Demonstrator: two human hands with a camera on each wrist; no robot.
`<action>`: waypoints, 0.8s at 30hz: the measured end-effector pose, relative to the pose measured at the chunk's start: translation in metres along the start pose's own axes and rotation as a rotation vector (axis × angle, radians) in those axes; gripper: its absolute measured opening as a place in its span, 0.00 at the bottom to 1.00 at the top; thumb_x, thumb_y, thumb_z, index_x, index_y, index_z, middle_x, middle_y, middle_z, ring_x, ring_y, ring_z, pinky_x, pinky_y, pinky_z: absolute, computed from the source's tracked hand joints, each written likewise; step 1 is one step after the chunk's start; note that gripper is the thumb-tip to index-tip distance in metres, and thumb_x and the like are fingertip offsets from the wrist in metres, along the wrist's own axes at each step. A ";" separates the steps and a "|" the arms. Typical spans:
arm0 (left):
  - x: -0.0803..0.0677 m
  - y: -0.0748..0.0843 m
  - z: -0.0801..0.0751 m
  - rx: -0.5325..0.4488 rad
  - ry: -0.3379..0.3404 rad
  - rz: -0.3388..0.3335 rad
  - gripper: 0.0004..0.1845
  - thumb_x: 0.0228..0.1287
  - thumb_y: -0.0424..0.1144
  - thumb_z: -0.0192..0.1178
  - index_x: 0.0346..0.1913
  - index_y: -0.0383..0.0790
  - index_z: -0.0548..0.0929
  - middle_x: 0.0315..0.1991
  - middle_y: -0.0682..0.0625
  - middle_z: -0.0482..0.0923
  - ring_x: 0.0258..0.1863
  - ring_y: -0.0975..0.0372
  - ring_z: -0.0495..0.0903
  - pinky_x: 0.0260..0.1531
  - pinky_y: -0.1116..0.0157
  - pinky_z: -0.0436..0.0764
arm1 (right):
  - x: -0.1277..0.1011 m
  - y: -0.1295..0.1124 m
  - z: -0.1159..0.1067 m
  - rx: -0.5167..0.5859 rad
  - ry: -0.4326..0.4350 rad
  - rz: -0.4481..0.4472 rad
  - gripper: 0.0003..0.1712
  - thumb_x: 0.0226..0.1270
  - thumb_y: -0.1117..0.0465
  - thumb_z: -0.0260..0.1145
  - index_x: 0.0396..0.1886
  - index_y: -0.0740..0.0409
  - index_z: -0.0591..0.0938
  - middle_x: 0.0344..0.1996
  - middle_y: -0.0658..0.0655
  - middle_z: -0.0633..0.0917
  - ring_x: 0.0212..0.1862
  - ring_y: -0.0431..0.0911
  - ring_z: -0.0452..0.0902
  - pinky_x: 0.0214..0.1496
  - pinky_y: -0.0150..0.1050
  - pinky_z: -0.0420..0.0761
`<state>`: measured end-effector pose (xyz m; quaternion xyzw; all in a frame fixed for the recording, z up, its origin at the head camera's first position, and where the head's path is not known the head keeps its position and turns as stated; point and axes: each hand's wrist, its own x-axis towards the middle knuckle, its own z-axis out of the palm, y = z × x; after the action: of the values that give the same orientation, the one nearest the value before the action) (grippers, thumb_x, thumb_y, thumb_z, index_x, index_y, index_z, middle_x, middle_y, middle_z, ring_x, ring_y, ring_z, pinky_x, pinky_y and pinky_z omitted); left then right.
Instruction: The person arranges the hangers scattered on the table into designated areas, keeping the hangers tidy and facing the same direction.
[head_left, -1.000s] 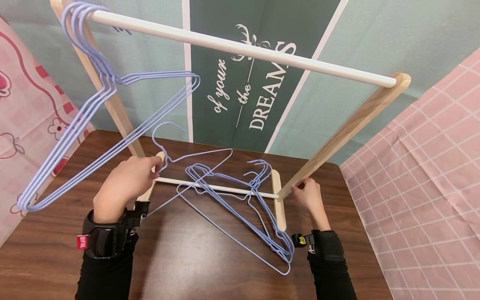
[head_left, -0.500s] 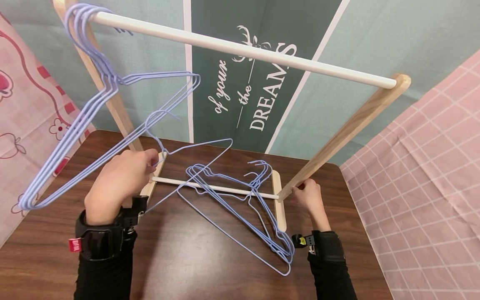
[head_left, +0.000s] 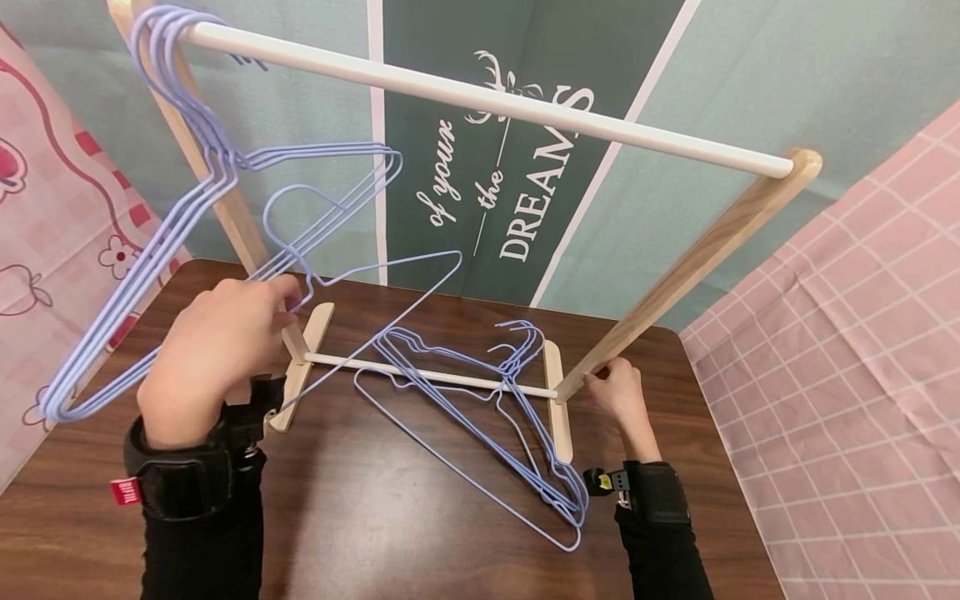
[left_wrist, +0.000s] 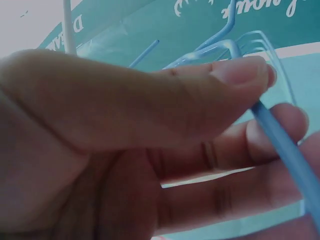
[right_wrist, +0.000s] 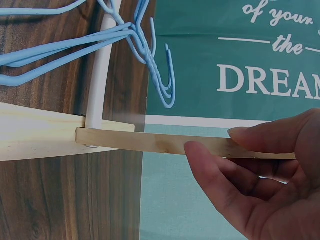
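In the head view, my left hand (head_left: 217, 354) pinches a blue wire hanger (head_left: 390, 263) just below its hook, holding it above the table at the rack's left side. The left wrist view shows the thumb pressing the hanger wire (left_wrist: 286, 145) against the fingers. My right hand (head_left: 618, 390) grips the wooden right upright (head_left: 678, 258) of the garment rack low down; thumb and fingers lie on either side of the upright (right_wrist: 155, 142) in the right wrist view. Several blue hangers (head_left: 213, 162) hang at the left end of the white top bar (head_left: 480, 98).
More blue hangers (head_left: 517, 467) lie in a tangled pile across the white lower bar (head_left: 435, 377) and the brown table (head_left: 360, 517). The rack's wooden feet (head_left: 558, 433) stand on the table. Behind is a green printed curtain (head_left: 495, 192); pink cloth (head_left: 847, 358) borders the right side.
My left hand has moved up and to the left with the hanger, whose hook now overlaps the hung hangers in the head view. The right hand has stayed on the upright.
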<state>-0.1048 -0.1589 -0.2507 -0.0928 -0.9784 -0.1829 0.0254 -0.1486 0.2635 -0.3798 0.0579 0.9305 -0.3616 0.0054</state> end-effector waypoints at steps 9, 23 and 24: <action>-0.003 0.001 -0.009 0.046 0.101 0.007 0.07 0.54 0.28 0.53 0.34 0.41 0.77 0.21 0.48 0.74 0.19 0.54 0.69 0.17 0.56 0.65 | 0.000 0.000 0.001 0.003 0.000 0.001 0.13 0.62 0.71 0.56 0.42 0.80 0.73 0.30 0.74 0.78 0.18 0.49 0.79 0.20 0.39 0.78; 0.001 -0.006 -0.026 0.093 0.190 0.024 0.10 0.48 0.25 0.52 0.32 0.42 0.76 0.21 0.49 0.76 0.20 0.51 0.70 0.22 0.53 0.65 | 0.000 -0.001 0.000 -0.002 -0.002 -0.001 0.13 0.62 0.71 0.56 0.41 0.79 0.74 0.30 0.74 0.78 0.19 0.49 0.79 0.21 0.39 0.78; 0.001 -0.006 -0.027 0.096 0.196 0.024 0.10 0.48 0.24 0.52 0.31 0.42 0.75 0.21 0.49 0.76 0.20 0.51 0.71 0.21 0.53 0.65 | 0.000 -0.001 0.000 -0.004 -0.001 -0.001 0.13 0.62 0.71 0.56 0.41 0.79 0.74 0.30 0.73 0.78 0.19 0.50 0.79 0.21 0.39 0.78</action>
<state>-0.1065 -0.1746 -0.2274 -0.0847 -0.9777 -0.1438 0.1278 -0.1485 0.2628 -0.3795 0.0572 0.9312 -0.3598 0.0056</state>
